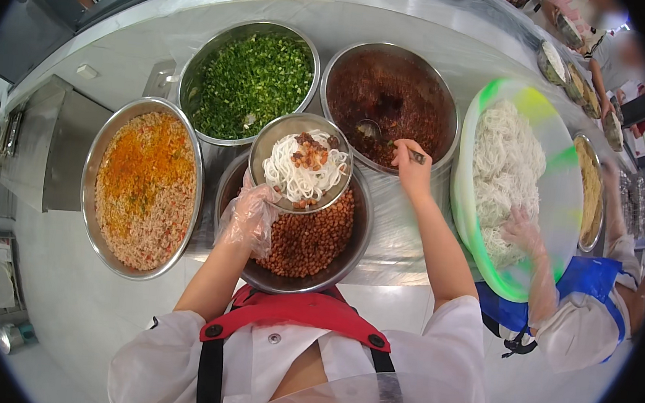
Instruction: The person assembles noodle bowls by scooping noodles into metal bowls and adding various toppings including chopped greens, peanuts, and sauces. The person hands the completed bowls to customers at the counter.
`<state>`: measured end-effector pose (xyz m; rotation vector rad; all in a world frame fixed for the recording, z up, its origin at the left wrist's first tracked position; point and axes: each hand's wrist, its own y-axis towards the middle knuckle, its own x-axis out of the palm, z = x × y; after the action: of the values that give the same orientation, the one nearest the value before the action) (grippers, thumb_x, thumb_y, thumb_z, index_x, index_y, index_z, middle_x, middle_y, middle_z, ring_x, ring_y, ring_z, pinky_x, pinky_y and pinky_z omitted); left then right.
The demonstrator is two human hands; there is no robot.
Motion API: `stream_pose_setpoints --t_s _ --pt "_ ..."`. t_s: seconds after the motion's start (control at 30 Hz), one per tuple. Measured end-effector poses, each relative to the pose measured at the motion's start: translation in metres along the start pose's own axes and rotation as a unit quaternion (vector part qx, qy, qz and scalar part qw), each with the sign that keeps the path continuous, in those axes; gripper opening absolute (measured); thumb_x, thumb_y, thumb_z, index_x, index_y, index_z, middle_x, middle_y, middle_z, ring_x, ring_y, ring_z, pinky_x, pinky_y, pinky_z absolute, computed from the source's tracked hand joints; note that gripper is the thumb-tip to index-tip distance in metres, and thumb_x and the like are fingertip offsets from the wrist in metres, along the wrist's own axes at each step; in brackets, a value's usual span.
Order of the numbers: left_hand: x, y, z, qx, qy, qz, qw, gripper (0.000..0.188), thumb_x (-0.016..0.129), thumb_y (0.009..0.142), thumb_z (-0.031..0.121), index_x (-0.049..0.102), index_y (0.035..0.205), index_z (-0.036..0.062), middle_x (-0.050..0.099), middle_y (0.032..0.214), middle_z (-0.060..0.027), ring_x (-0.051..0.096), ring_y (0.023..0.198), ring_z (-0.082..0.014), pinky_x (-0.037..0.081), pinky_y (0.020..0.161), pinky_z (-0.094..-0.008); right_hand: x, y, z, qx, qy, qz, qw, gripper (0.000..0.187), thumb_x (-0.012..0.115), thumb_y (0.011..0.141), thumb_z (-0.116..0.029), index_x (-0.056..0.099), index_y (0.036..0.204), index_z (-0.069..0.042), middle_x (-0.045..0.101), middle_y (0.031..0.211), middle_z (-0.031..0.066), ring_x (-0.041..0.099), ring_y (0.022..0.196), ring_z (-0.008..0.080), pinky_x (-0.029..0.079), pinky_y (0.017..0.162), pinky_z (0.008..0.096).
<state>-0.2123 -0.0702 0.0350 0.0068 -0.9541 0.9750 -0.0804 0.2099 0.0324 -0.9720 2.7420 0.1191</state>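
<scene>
1. As the head view sets it out, we enter first the small bowl [279,135], at mid-picture above the bean bowl [361,235]; contents, white noodles [283,171] under a brown topping [311,154].

2. Left hand [251,211], in a loose clear glove: partly closed, gripping the small bowl by its near-left edge. We cannot see the fingers beneath.

3. Right hand [411,165]: fingers drawn in around the handle of a spoon [369,130], the handle's end jutting out to the right.

4. Spoon, long axis: slanting from its head at upper left to the handle's end at lower right. We note the head resting in dark red sauce [421,80], within the sauce bowl [446,101].

5. Governing relation: from the right hand, the small bowl lies left and almost level, slightly nearer the wearer's body. We place the spoon's head between them, a little farther out. The left hand is nearer the small bowl; the right is nearer the sauce. The two rims meet in the picture; whether they touch, we cannot tell.

6. Surroundings: chopped greens [253,76] beyond the left hand, pale mince [148,217] farther left; at right, a green-edged tub [561,238] with a co-worker's hand [523,231] in its noodles.
</scene>
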Motion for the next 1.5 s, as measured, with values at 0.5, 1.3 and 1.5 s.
stream_pose_setpoints --t_s 0.5,1.3,1.5 --pt "0.029 -0.001 0.022 -0.007 -0.073 -0.009 0.997 0.087 0.039 0.061 -0.012 0.017 0.139 0.0216 0.041 0.128 -0.0165 0.053 0.107 -0.0358 0.054 0.072 -0.0521 0.006 -0.074 -0.112 -0.375 -0.051 -0.059 0.924 0.016 0.056 0.081 0.000 0.061 0.096 0.001 0.062 0.093 0.0141 0.056 0.068 0.0171 0.045 0.060 0.0260" --pt "-0.095 -0.117 0.173 0.193 -0.148 0.208 0.947 0.066 0.044 0.063 -0.009 0.037 0.128 0.0014 0.052 0.118 -0.0188 0.055 0.105 -0.0371 0.049 0.088 -0.0547 0.314 0.079 -0.041 -0.403 -0.152 -0.193 0.882 0.013 0.058 0.084 -0.011 0.062 0.092 -0.002 0.062 0.084 0.0168 0.059 0.077 0.0334 0.047 0.067 0.0390" --pt "-0.117 -0.132 0.187 0.259 -0.141 0.241 0.925 0.065 0.041 0.063 -0.008 0.036 0.128 -0.0002 0.049 0.122 -0.0195 0.051 0.111 -0.0376 0.046 0.088 -0.0605 0.364 0.055 -0.035 -0.297 -0.205 -0.225 0.905 0.015 0.055 0.086 -0.014 0.063 0.091 -0.002 0.063 0.081 0.0155 0.062 0.069 0.0272 0.049 0.063 0.0350"
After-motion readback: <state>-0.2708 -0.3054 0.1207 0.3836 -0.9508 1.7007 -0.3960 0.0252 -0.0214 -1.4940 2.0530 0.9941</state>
